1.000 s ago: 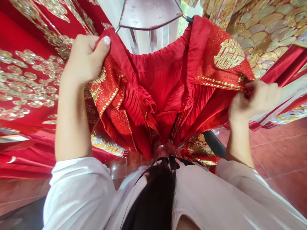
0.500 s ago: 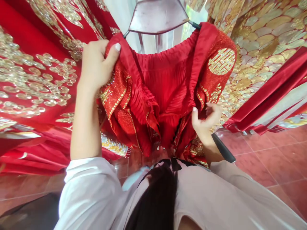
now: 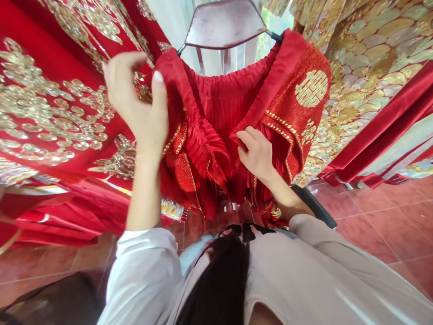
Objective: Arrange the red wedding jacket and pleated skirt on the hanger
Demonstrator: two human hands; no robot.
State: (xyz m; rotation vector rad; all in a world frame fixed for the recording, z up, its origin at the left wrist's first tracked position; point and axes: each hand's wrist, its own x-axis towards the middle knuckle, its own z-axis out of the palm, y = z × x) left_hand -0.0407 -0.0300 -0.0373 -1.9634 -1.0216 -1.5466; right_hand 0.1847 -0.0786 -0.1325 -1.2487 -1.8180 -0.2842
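Note:
A red pleated skirt (image 3: 219,108) with glittery gold-trimmed panels hangs by its waistband from a brown clip hanger (image 3: 225,25) straight in front of me. My left hand (image 3: 137,101) is raised at the skirt's left waistband edge. Its fingers are spread and its thumb lies beside the cloth without gripping it. My right hand (image 3: 257,151) is lower, in the middle of the skirt, with its fingers curled into the pleats beside a panel bearing a gold emblem (image 3: 311,88).
Red garments with heavy gold embroidery (image 3: 50,113) hang close on the left. A gold scale-patterned garment (image 3: 372,45) and red satin folds (image 3: 389,122) hang on the right. A dark bar (image 3: 314,207) slants below the skirt. Red floor tiles (image 3: 389,221) lie underneath.
My left hand has let go of the waistband and opened. My right hand has moved left from the skirt's right edge into the middle pleats and closed on them.

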